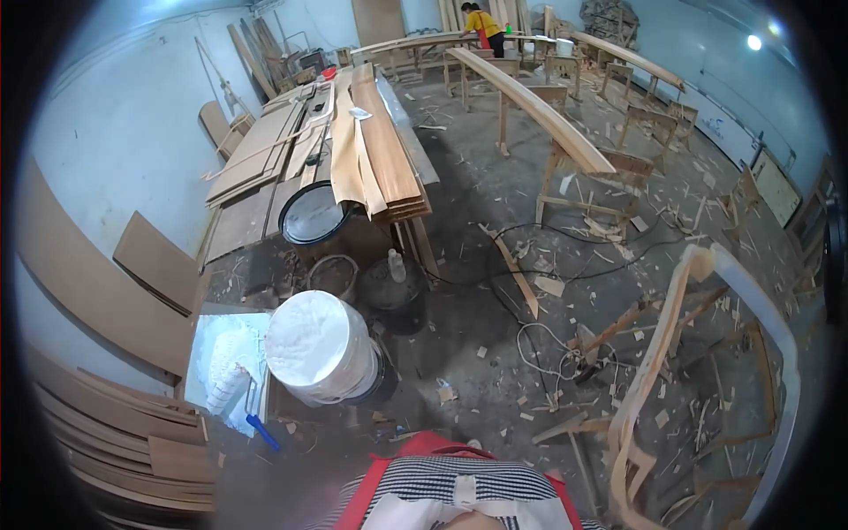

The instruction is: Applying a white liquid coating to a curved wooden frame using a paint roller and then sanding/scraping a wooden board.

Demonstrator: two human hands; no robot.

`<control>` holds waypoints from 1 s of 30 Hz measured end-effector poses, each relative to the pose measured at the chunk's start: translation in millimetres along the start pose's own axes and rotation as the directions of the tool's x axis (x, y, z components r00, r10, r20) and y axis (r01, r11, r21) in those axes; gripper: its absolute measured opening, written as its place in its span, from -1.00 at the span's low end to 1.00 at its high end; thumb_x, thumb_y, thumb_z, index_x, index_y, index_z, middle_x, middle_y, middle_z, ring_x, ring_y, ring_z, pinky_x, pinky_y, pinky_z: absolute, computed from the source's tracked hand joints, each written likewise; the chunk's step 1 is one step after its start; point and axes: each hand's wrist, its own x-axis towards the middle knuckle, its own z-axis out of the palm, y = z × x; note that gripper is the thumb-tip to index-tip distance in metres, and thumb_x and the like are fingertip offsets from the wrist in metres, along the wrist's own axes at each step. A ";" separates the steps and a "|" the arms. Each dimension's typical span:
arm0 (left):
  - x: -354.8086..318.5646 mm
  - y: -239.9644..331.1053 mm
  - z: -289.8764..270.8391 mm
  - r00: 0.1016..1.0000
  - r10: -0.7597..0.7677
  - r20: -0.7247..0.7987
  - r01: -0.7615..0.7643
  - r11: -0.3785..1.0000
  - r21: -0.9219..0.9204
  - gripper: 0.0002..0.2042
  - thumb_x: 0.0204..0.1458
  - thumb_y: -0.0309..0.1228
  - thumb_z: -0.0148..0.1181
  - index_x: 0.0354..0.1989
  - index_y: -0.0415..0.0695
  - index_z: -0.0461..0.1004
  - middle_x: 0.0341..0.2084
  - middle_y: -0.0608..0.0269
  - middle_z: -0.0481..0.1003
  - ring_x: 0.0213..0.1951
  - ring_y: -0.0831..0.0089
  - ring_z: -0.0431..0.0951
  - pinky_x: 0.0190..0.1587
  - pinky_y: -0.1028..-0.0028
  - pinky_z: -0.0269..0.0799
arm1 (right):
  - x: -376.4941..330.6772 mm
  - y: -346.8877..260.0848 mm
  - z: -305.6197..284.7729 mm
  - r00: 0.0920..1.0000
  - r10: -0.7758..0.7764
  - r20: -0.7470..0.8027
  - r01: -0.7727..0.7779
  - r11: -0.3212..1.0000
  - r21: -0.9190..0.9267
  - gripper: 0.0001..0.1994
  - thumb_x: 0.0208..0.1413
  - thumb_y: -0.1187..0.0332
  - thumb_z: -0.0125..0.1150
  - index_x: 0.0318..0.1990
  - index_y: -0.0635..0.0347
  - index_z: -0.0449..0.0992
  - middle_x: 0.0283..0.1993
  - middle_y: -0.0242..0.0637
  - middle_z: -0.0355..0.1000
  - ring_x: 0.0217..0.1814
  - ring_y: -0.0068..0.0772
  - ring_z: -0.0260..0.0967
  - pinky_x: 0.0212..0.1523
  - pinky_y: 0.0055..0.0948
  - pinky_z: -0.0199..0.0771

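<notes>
Neither of my hands is in view; only my striped top and red straps show at the lower edge. A large white bucket [340, 375] stands on the floor ahead of me, left of the middle, covered in white on top. Beside it on the left, a paint roller with a blue handle [262, 432] rests on a pale board [202, 346] smeared with white. Behind the bucket are a dark bucket with a bottle [397, 267] on it and a round black-rimmed lid or drum top [314, 215].
A bench carries stacked wood strips [389, 150]. Long planks [539, 110] lie on trestles farther back, where another person [482, 26] bends over work. At right stands a curved wooden frame [649, 380]. Cables, cord [539, 358] and wood scraps litter the floor. Brown panels [97, 274] lean at left.
</notes>
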 end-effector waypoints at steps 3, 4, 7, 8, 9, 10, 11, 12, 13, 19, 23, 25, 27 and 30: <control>-14.9 -18.7 63.0 1.000 -0.019 -0.015 0.018 0.998 -0.063 -0.73 0.18 -0.16 0.05 -0.22 -0.12 0.48 -0.48 0.03 0.53 -0.46 0.11 0.55 -0.39 0.13 0.52 | 155.6 -30.6 -95.0 0.958 -0.286 -0.024 0.258 0.895 -0.364 -0.78 -0.10 0.14 0.20 -0.46 0.06 0.64 -0.38 -0.16 0.53 -0.33 -0.13 0.52 -0.37 -0.05 0.48; -15.5 -9.3 85.2 1.000 0.002 -0.021 -0.003 0.998 -0.058 -0.73 0.18 -0.17 0.05 -0.21 -0.13 0.47 -0.47 0.03 0.53 -0.46 0.12 0.55 -0.38 0.14 0.52 | 192.1 -75.1 -130.7 0.934 -0.357 0.003 0.317 0.828 -0.462 -0.74 -0.10 0.12 0.19 -0.43 0.09 0.65 -0.39 -0.13 0.53 -0.33 -0.09 0.52 -0.34 -0.08 0.46; -1.2 27.4 151.7 0.999 0.046 -0.009 -0.046 0.997 -0.064 -0.74 0.18 -0.19 0.05 -0.19 -0.14 0.46 -0.46 0.04 0.53 -0.44 0.15 0.55 -0.37 0.17 0.52 | 279.5 -182.4 -220.2 0.914 -0.180 -0.362 0.275 0.934 0.228 -0.78 -0.13 0.23 0.23 -0.52 0.22 0.52 -0.58 -0.16 0.49 -0.48 -0.19 0.50 -0.41 -0.25 0.45; 5.0 41.4 171.5 0.998 0.055 -0.006 -0.055 0.995 -0.080 -0.74 0.18 -0.20 0.05 -0.18 -0.15 0.46 -0.46 0.04 0.53 -0.44 0.16 0.55 -0.36 0.18 0.52 | 324.0 -209.6 -236.2 0.890 -0.198 -0.410 0.312 0.921 0.232 -0.78 -0.14 0.24 0.27 -0.53 0.23 0.50 -0.59 -0.18 0.48 -0.49 -0.21 0.49 -0.42 -0.28 0.44; 11.3 55.6 191.2 0.998 0.063 -0.002 -0.063 0.994 -0.093 -0.74 0.18 -0.20 0.05 -0.17 -0.15 0.45 -0.46 0.05 0.53 -0.43 0.17 0.55 -0.36 0.19 0.52 | 361.5 -232.0 -251.1 0.864 -0.212 -0.457 0.347 0.908 0.234 -0.77 -0.15 0.25 0.30 -0.53 0.24 0.49 -0.60 -0.20 0.47 -0.51 -0.24 0.48 -0.43 -0.31 0.44; 16.7 79.4 215.6 0.996 0.084 -0.002 -0.084 0.991 -0.105 -0.74 0.18 -0.21 0.05 -0.16 -0.16 0.45 -0.45 0.05 0.53 -0.43 0.18 0.55 -0.35 0.20 0.52 | 389.7 -265.7 -269.0 0.858 -0.230 -0.459 0.364 0.903 0.228 -0.77 -0.15 0.25 0.30 -0.53 0.24 0.49 -0.60 -0.20 0.47 -0.51 -0.24 0.48 -0.43 -0.31 0.44; 19.1 84.7 230.5 0.996 0.087 -0.008 -0.087 0.990 -0.114 -0.74 0.18 -0.22 0.05 -0.15 -0.16 0.44 -0.45 0.05 0.53 -0.42 0.19 0.55 -0.35 0.21 0.52 | 404.5 -294.8 -282.0 0.843 -0.256 -0.474 0.406 0.880 0.246 -0.76 -0.16 0.24 0.32 -0.52 0.24 0.48 -0.59 -0.20 0.47 -0.50 -0.25 0.47 -0.42 -0.31 0.44; 21.1 89.5 245.7 0.996 0.087 -0.013 -0.088 0.989 -0.121 -0.74 0.18 -0.23 0.05 -0.15 -0.17 0.44 -0.44 0.05 0.53 -0.42 0.20 0.55 -0.34 0.22 0.51 | 418.2 -322.3 -295.0 0.828 -0.278 -0.488 0.443 0.857 0.263 -0.75 -0.17 0.23 0.35 -0.52 0.24 0.48 -0.58 -0.21 0.47 -0.49 -0.26 0.47 -0.41 -0.31 0.44; 24.0 98.2 266.5 0.996 0.088 -0.009 -0.089 0.989 -0.122 -0.74 0.19 -0.23 0.05 -0.14 -0.17 0.44 -0.44 0.06 0.53 -0.41 0.21 0.54 -0.34 0.24 0.51 | 430.3 -345.0 -312.1 0.831 -0.279 -0.482 0.438 0.862 0.256 -0.75 -0.17 0.23 0.35 -0.52 0.24 0.48 -0.58 -0.21 0.47 -0.49 -0.26 0.47 -0.41 -0.31 0.44; 29.4 128.1 338.8 0.995 0.073 -0.062 -0.079 0.991 -0.104 -0.74 0.19 -0.27 0.05 -0.09 -0.20 0.41 -0.42 0.07 0.52 -0.39 0.28 0.54 -0.31 0.30 0.51 | 538.2 -499.8 -428.4 0.753 -0.447 -0.483 0.604 0.761 0.237 -0.73 -0.19 0.23 0.39 -0.49 0.23 0.48 -0.53 -0.22 0.47 -0.43 -0.29 0.45 -0.37 -0.30 0.43; 26.0 133.7 408.7 0.991 0.058 -0.121 -0.072 0.991 -0.115 -0.74 0.19 -0.30 0.05 -0.06 -0.22 0.39 -0.40 0.08 0.52 -0.37 0.32 0.54 -0.29 0.34 0.51 | 649.6 -610.6 -487.3 0.601 -0.581 -0.549 0.737 0.668 0.099 -0.73 -0.22 0.24 0.38 -0.48 0.23 0.46 -0.50 -0.17 0.44 -0.39 -0.18 0.45 -0.34 -0.27 0.42; 21.5 123.8 463.5 0.987 0.044 -0.156 -0.067 0.987 -0.143 -0.73 0.20 -0.31 0.05 -0.04 -0.23 0.39 -0.39 0.09 0.52 -0.36 0.34 0.54 -0.28 0.36 0.51 | 706.9 -664.1 -514.6 0.584 -0.585 -0.563 0.748 0.657 0.093 -0.74 -0.23 0.26 0.36 -0.47 0.22 0.46 -0.47 -0.12 0.42 -0.35 -0.12 0.43 -0.30 -0.24 0.42; 23.4 129.8 519.3 0.980 0.047 -0.193 -0.080 0.983 -0.165 -0.73 0.20 -0.33 0.05 -0.03 -0.24 0.38 -0.39 0.09 0.52 -0.35 0.36 0.53 -0.27 0.39 0.51 | 757.6 -704.4 -538.2 0.522 -0.649 -0.554 0.782 0.623 0.008 -0.74 -0.22 0.27 0.34 -0.42 0.21 0.46 -0.40 -0.09 0.41 -0.28 -0.08 0.40 -0.24 -0.22 0.41; 10.0 150.7 540.0 0.963 0.053 -0.264 -0.092 0.986 -0.140 -0.72 0.20 -0.35 0.05 0.00 -0.25 0.37 -0.37 0.10 0.52 -0.33 0.39 0.53 -0.25 0.42 0.51 | 801.6 -765.7 -544.2 0.547 -0.657 -0.519 0.753 0.657 -0.038 -0.71 -0.22 0.25 0.34 -0.35 0.19 0.47 -0.20 -0.12 0.40 -0.09 -0.06 0.35 -0.11 -0.18 0.40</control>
